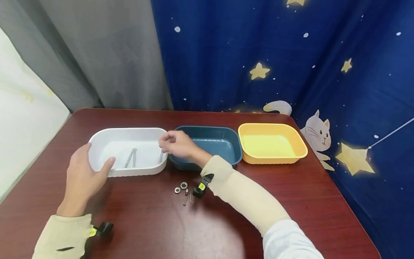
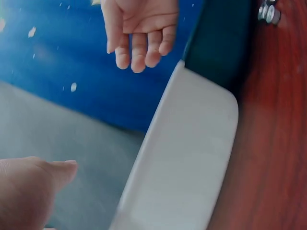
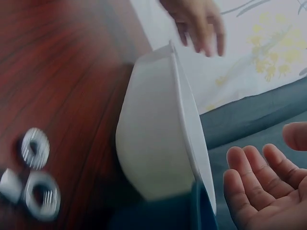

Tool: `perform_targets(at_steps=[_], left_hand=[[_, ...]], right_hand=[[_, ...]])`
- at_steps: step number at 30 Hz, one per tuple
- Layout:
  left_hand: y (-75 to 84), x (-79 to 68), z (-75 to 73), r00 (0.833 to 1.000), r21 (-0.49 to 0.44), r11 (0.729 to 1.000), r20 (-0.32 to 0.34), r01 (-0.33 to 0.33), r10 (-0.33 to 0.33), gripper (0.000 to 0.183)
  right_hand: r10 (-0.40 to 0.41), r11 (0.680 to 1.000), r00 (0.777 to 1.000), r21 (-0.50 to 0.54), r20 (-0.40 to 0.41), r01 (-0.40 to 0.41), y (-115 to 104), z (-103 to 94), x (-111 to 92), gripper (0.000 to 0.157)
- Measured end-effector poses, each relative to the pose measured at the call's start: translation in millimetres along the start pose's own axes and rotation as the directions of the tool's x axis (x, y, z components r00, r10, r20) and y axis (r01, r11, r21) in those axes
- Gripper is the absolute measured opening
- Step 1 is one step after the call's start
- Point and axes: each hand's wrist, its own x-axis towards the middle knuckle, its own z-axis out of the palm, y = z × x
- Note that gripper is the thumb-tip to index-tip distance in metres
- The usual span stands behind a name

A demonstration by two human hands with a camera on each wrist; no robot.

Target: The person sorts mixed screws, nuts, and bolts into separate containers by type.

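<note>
My left hand [image 1: 84, 172] is at the left end of a white plastic bin [image 1: 138, 172], thumb spread from the fingers. In the right wrist view its fingers hang relaxed above the bin's far end. Two long screws [image 1: 134, 158] lie inside the bin, and another screw [image 1: 160, 157] lies at its right end. Directly above that end is my right hand [image 1: 177, 144], its fingers loosely bent. Both wrist views show the right palm [image 3: 273, 196] bare, thumb apart from the fingers.
Right of the white bin stand a dark teal bin [image 1: 223, 138] and a yellow bin [image 1: 273, 157]. In front of them, nuts [image 1: 184, 185] and small screws [image 1: 185, 200] lie on the reddish-brown table [image 1: 145, 216]. Curtains [image 1: 207, 72] hang behind the table's back edge.
</note>
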Motion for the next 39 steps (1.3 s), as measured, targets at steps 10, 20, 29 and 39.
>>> perform_targets(at_steps=[10,20,29,39], left_hand=[[41.2,18.5,13.6,0.956,-0.012,0.964,0.125,-0.265,0.265,0.056],[73.3,27.7,46.5,0.855,-0.040,0.907,0.320,-0.418,0.409,0.045],[91.2,26.4,76.1,0.785,-0.132,0.838,0.298,-0.529,0.543,0.038],[98.5,17.4,98.0,0.737,-0.109,0.797,0.322,-0.595,0.594,0.029]], right_hand=[[-0.186,0.922,0.982,-0.352,-0.033,0.162,15,-41.0,-33,0.015],[-0.346,0.809,0.938,-0.499,0.024,0.311,42,-63.8,-69,0.013],[-0.542,0.627,0.836,-0.620,0.088,0.472,69,-76.6,-103,0.009],[-0.423,0.491,0.869,-0.741,0.258,0.459,90,-79.3,-125,0.009]])
